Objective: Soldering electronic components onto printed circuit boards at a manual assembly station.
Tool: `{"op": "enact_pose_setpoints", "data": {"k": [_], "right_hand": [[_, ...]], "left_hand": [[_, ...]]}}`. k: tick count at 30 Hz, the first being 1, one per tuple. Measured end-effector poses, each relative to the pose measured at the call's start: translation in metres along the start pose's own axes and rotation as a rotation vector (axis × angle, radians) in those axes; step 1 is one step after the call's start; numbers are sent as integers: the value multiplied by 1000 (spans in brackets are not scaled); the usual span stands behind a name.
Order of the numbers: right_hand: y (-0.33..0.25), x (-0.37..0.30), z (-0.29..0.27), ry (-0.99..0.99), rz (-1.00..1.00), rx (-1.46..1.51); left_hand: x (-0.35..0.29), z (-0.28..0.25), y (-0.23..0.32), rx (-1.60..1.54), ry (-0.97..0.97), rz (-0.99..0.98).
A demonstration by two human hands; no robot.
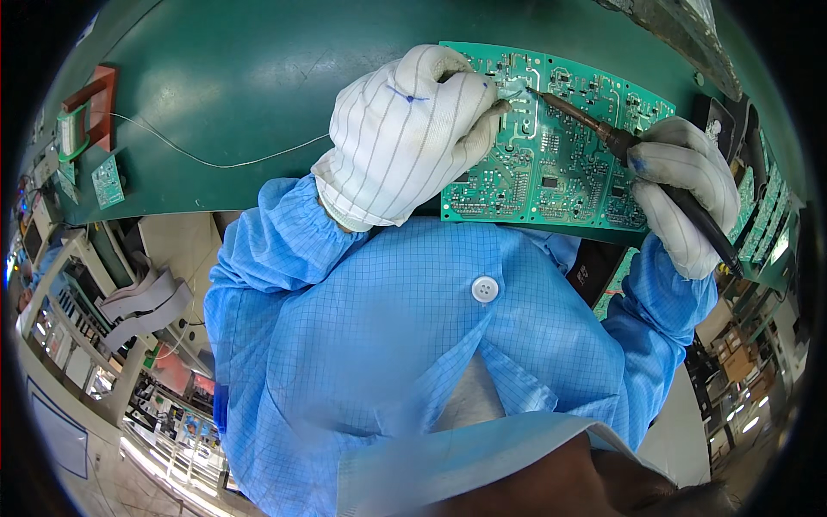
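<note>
Overhead, a gloved worker solders at a green bench, seen from the head camera.

Bench: a green work surface (241,95) fills the upper half of the view, its near edge curving across the middle.

Coat: a blue checked anti-static coat (388,327) with one white button (485,289) covers the person's chest and both forearms below the bench's near edge.

Circuit board: a green panel of joined boards (560,164) lies at the near edge of the bench, right of centre, its lower side reaching that edge.

Left hand: the left hand (409,133), in a white striped glove, rests curled over the panel's left end, fingertips pressed to its upper left corner; whether it pinches anything there cannot be told.

Right hand: the right hand (685,194), in a white glove, is closed around the dark handle of the soldering iron, off the panel's right side.

Soldering iron: the soldering iron (603,129) slants up and left across the panel, its tip touching the board just beside the left fingertips.

Wire: a thin pale wire (215,162) trails over the bench from the far left toward the left wrist.

Small board: a small green board (108,181) lies near the bench's left end, below a red holder (95,99).
</note>
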State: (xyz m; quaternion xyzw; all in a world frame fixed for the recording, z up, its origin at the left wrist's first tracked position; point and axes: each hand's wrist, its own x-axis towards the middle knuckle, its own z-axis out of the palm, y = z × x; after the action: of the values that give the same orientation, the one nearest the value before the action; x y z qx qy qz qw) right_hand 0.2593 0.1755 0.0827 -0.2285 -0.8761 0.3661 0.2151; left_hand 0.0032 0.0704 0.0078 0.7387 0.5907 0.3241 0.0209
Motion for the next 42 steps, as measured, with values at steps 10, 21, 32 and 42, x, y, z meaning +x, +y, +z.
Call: {"op": "enact_pose_setpoints", "data": {"k": [10,21,32,42], "right_hand": [[-13,-47,8,369,173,-124],[35,-127,38,1068,400,-519],[0,-90,94,915,109,7],[9,-78,86,870,250,-90]], "left_hand": [[-7,2,-9,52,68,77],[-21,-22,5,-94,-24,77],[-27,-6,9,-166,-18,201],[-28,-11,16,-150,-84,114]]}}
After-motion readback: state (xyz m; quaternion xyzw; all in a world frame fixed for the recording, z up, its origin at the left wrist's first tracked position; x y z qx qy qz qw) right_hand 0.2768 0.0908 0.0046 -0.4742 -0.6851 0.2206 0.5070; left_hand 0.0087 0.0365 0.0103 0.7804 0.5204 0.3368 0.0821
